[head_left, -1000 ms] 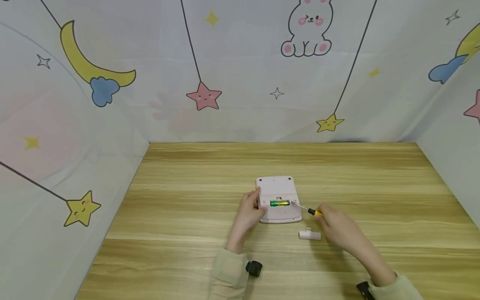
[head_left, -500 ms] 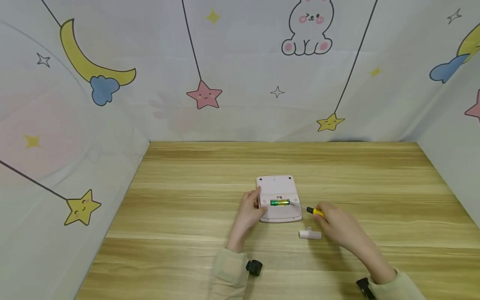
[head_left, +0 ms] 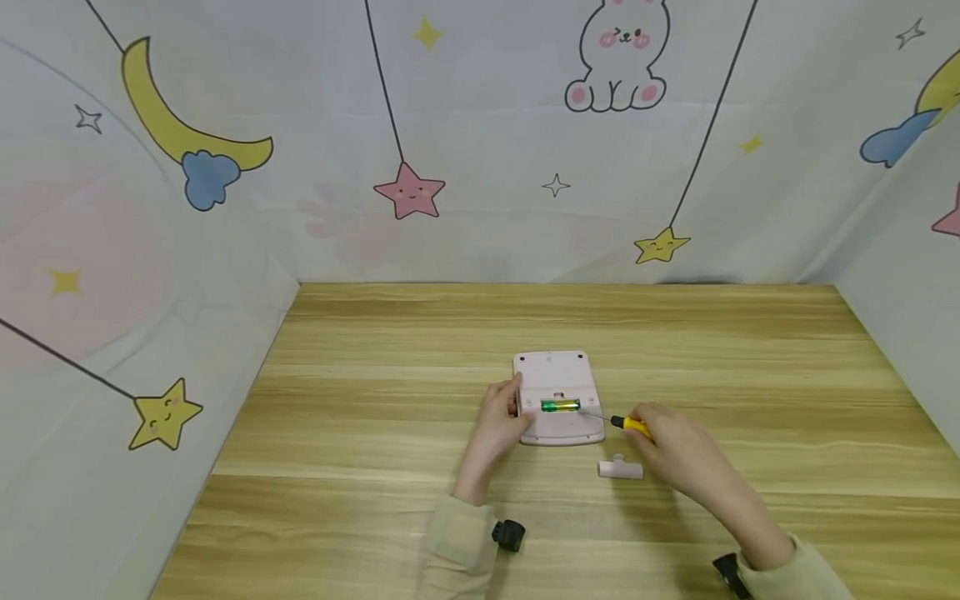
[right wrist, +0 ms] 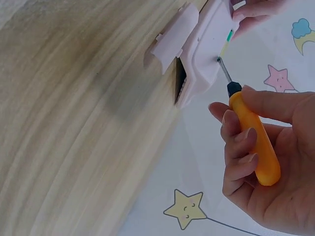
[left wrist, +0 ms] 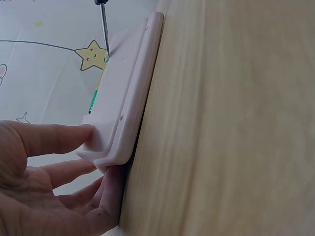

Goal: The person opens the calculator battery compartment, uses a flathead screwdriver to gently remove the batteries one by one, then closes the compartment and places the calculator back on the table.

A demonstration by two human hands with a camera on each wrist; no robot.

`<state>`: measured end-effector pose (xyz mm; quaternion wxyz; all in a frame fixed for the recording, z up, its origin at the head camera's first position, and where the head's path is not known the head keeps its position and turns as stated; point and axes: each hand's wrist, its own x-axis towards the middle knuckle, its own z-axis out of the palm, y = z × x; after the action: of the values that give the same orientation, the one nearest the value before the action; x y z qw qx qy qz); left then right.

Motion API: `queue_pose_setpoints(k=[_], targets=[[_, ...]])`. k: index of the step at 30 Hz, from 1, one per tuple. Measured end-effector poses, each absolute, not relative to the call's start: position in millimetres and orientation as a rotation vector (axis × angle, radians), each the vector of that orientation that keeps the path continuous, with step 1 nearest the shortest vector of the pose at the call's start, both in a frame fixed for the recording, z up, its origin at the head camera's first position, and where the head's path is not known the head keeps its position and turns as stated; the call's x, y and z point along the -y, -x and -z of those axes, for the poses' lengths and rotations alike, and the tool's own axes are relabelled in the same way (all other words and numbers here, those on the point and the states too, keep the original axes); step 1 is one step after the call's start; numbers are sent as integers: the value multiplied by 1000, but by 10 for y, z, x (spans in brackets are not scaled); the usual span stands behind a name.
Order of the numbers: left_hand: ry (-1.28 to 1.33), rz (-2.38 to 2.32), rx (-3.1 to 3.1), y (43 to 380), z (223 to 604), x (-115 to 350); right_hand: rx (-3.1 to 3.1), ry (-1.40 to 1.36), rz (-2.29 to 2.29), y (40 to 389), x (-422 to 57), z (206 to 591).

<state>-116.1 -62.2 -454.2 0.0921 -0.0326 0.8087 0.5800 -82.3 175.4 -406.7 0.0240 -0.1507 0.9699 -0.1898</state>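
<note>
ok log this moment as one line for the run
left grip: holds edge of pale pink device | right grip: holds yellow-handled screwdriver, tip near battery | battery: exposed | battery cover: off, on table

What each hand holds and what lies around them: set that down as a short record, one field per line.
Device: pale pink, uncovered battery side up
Battery: green and gold, exposed in the device
Left hand: grips the device's left edge
Right hand: holds a yellow-handled screwdriver
Screwdriver position: tip at the battery's right end; contact unclear
Loose cover: on the wood-grain table, apart from the device, near the right hand
Backdrop: white, printed with stars and a rabbit
</note>
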Motion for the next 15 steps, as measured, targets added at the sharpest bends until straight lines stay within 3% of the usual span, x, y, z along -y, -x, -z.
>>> queue_pose_setpoints(k=[15], targets=[[106,-1726,-2394,1165,4548,621,-3202,536,362,790,-1657,3963]])
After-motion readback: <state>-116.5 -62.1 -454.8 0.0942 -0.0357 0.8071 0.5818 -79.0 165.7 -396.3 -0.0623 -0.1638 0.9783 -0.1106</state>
